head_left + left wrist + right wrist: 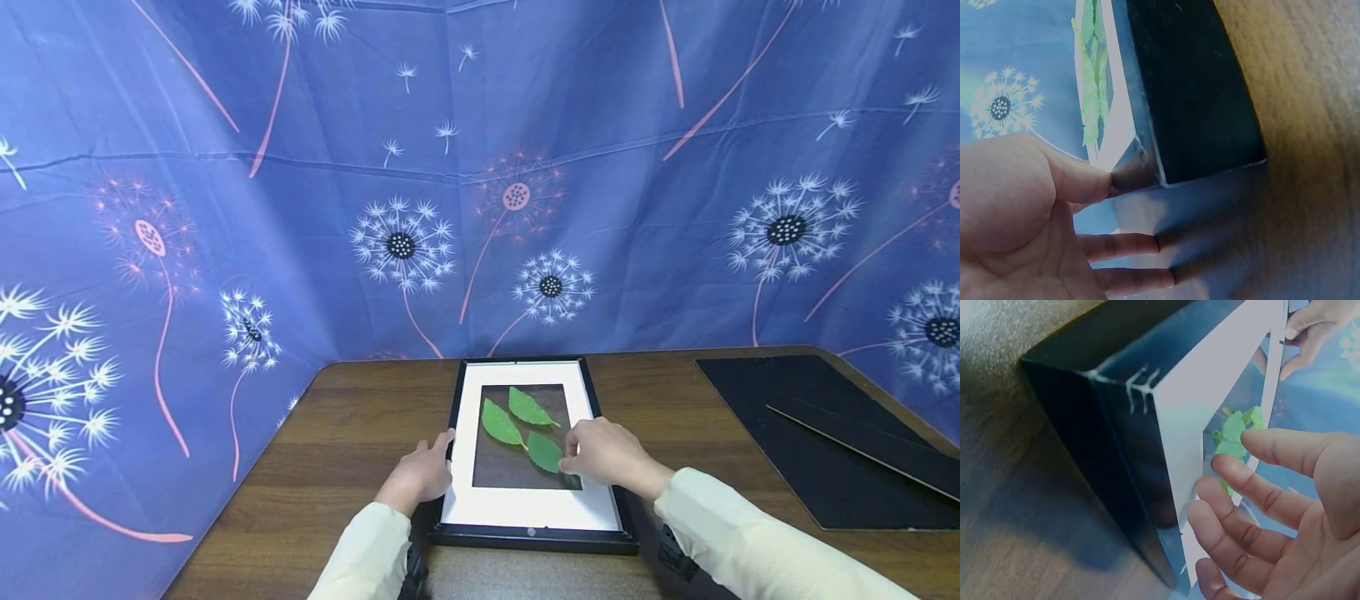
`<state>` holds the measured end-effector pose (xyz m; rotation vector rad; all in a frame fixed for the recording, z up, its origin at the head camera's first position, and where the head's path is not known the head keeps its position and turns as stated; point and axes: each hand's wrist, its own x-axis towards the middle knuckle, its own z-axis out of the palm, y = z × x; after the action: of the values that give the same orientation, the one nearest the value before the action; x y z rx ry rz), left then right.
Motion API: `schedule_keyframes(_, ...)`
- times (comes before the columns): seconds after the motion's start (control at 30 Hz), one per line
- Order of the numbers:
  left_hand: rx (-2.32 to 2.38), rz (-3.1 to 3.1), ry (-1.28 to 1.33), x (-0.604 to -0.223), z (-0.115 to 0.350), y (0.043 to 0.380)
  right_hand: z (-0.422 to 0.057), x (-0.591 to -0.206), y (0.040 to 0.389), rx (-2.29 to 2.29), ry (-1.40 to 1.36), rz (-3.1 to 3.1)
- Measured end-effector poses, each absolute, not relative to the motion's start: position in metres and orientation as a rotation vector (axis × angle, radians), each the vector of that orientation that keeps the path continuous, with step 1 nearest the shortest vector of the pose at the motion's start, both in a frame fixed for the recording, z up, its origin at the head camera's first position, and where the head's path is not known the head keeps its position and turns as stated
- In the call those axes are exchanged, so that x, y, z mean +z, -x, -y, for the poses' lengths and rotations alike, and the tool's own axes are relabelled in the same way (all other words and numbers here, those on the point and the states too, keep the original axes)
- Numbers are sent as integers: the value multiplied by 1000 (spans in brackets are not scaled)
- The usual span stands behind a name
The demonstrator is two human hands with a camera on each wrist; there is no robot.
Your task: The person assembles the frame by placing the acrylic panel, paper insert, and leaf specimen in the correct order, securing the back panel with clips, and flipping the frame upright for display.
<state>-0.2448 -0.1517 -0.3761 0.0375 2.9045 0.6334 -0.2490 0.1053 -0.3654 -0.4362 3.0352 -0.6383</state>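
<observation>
Dandelion backdrop (465, 167) behind my tabletop (360, 442), left hand (422, 475) spread against the frame (532, 542); can't tell if my right hand (609, 454) pinches the lowest leaf (543, 451).

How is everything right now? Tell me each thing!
Picture frame, flat on the table
White border, inside the frame
Green leaves, lying inside the white border
Left hand, touching the frame's left side
Right hand, at the lowest leaf, grip unclear
Black board, lying flat
Black strip, across the board
Blue cloth, hanging, creased

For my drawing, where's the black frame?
In the head view, the black frame lies on the table just right of centre, left hand at its left, right hand over its right.
</observation>
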Motion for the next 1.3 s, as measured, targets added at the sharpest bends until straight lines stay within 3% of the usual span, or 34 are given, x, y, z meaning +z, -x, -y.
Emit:
schedule_keyframes(0.77, 618, -2882, -33, -376, 151, 245, -135, -341, 253, -864, 454, -2970)
schedule_keyframes(1.3, 642, -2880, -25, -377, 152, 244, -192, -328, 256, -928, 392, -2967)
